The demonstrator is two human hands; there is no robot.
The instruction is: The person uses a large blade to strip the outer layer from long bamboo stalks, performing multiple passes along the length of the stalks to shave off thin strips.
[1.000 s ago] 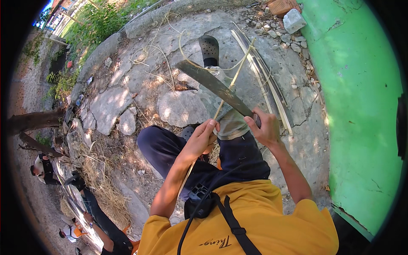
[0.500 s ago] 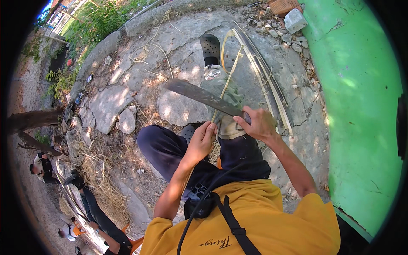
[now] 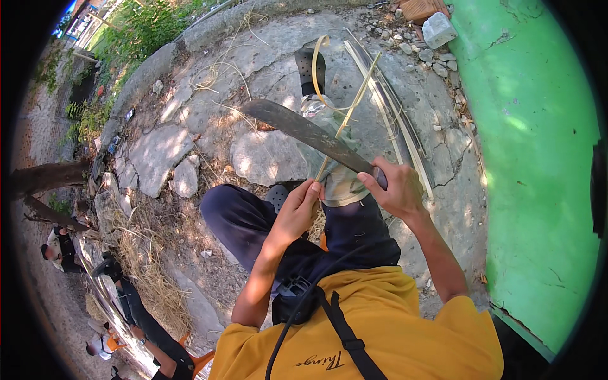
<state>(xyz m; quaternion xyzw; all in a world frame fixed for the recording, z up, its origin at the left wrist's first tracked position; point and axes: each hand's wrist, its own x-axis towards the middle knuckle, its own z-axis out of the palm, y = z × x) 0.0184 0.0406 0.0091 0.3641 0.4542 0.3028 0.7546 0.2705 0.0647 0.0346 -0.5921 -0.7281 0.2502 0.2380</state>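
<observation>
My right hand is wrapped round the handle of a machete, whose dark, worn blade points up and left. Pinched in the fingers of my left hand is a thin pale strip that looks like bamboo. It runs up and right from the fingertips, passing beneath the blade. A thin yellowish curl arcs off the strip near my dark clog. Under the blade, a camouflage cloth covers part of my outstretched leg.
Long split strips lie on the cracked concrete to the right of my leg. A green wall stands at the right, with rubble and a pale block by it. Fine shavings lie ahead. Another person's leg shows at lower left.
The machete's tip has swung slightly up and left. The strip's far end has shifted up and right, and the thin curl now stands up in a wider loop.
</observation>
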